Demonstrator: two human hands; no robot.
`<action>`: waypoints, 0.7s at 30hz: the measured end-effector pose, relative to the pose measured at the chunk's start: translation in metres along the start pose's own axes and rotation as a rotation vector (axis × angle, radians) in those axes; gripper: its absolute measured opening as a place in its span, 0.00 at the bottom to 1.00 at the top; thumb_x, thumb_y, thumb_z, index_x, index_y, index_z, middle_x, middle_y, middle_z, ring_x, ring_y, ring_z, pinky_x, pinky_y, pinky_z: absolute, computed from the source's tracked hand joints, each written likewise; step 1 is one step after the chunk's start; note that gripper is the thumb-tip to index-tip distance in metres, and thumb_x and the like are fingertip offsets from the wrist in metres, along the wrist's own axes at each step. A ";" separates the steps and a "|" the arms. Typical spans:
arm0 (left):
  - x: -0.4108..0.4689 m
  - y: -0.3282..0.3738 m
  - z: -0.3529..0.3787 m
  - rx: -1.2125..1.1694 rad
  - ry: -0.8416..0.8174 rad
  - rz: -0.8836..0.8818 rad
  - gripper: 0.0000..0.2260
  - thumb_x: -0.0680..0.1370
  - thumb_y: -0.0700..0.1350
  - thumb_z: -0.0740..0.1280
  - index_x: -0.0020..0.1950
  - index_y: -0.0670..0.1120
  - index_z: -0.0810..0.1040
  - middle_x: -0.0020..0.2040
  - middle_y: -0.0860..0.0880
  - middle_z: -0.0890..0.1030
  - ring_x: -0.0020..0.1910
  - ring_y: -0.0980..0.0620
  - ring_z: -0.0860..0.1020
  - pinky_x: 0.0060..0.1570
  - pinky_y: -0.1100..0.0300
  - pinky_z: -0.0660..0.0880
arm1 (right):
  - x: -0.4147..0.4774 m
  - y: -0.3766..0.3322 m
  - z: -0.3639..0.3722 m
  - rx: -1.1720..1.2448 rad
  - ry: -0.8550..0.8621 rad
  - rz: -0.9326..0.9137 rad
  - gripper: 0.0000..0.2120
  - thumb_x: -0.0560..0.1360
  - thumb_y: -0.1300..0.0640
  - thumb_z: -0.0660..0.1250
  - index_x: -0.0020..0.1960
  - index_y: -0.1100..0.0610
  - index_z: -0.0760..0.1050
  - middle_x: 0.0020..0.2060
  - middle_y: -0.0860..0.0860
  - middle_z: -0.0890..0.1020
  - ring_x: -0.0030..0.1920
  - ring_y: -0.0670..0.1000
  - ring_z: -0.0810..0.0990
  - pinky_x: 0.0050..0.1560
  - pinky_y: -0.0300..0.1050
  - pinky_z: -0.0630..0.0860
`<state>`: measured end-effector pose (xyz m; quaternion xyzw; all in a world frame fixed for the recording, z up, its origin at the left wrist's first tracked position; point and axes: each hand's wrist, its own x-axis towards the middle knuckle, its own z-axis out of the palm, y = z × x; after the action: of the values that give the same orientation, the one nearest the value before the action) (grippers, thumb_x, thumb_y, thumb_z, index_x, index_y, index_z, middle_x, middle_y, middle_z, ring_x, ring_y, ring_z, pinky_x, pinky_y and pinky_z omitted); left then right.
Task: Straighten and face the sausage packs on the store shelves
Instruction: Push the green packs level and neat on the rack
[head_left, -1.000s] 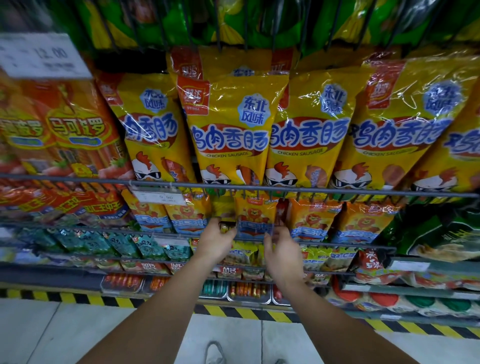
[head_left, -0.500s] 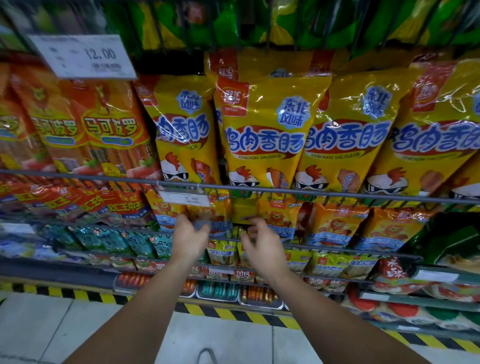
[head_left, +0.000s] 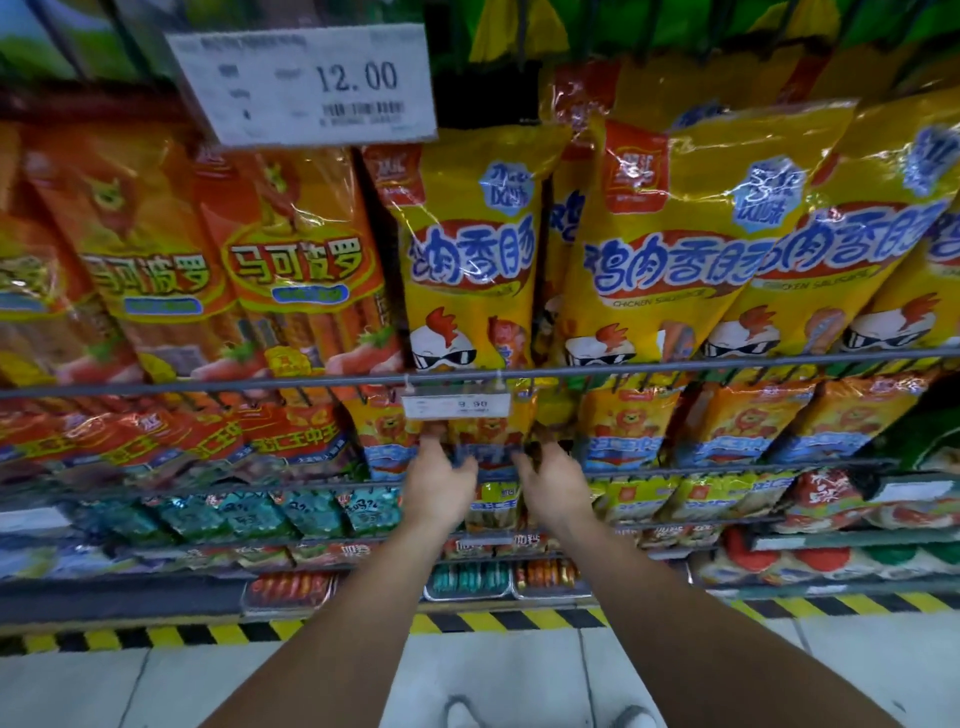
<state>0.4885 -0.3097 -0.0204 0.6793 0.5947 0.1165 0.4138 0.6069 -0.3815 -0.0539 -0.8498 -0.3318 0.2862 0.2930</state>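
Below the wire rail (head_left: 675, 364) and its small price tag (head_left: 457, 406), both hands reach into the second shelf row at centre. Left hand (head_left: 439, 483) and right hand (head_left: 553, 486) hold the two sides of one orange pack (head_left: 491, 441), its lion print facing outward and its long axis running up and down, lower end toward the floor. Fingers (head_left: 431, 434) of each hand curl onto the pack's edges, clamped on it, though the tips are partly hidden. More orange packs (head_left: 743, 426) stand in the same row to the right, upright and tilted slightly. Above the rail hang tall yellow packs (head_left: 670, 249), long axis vertical, fronts outward, overlapping one another, with red-orange packs (head_left: 301, 270) to their left under a large price card (head_left: 306, 83).
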 end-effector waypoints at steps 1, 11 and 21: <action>0.000 0.000 0.000 0.000 0.000 0.001 0.18 0.79 0.48 0.66 0.67 0.44 0.68 0.55 0.45 0.80 0.54 0.42 0.79 0.50 0.53 0.75 | 0.000 0.000 0.002 0.010 0.021 0.003 0.16 0.83 0.49 0.59 0.65 0.58 0.71 0.48 0.56 0.81 0.48 0.59 0.81 0.38 0.46 0.70; 0.005 0.006 0.001 -0.085 -0.016 0.052 0.09 0.79 0.45 0.66 0.55 0.41 0.73 0.44 0.41 0.81 0.39 0.45 0.79 0.38 0.53 0.74 | -0.007 -0.002 -0.001 0.088 0.138 -0.008 0.12 0.83 0.50 0.59 0.55 0.58 0.75 0.35 0.54 0.79 0.33 0.56 0.76 0.29 0.47 0.65; 0.001 0.014 0.002 -0.166 0.019 0.020 0.08 0.79 0.45 0.66 0.51 0.41 0.75 0.42 0.41 0.80 0.37 0.45 0.78 0.31 0.58 0.69 | -0.006 -0.008 -0.015 0.107 0.158 -0.047 0.10 0.82 0.56 0.59 0.45 0.58 0.73 0.29 0.53 0.74 0.29 0.56 0.73 0.26 0.44 0.61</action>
<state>0.4996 -0.3092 -0.0119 0.6476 0.5799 0.1760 0.4619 0.6104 -0.3853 -0.0367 -0.8449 -0.3118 0.2283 0.3698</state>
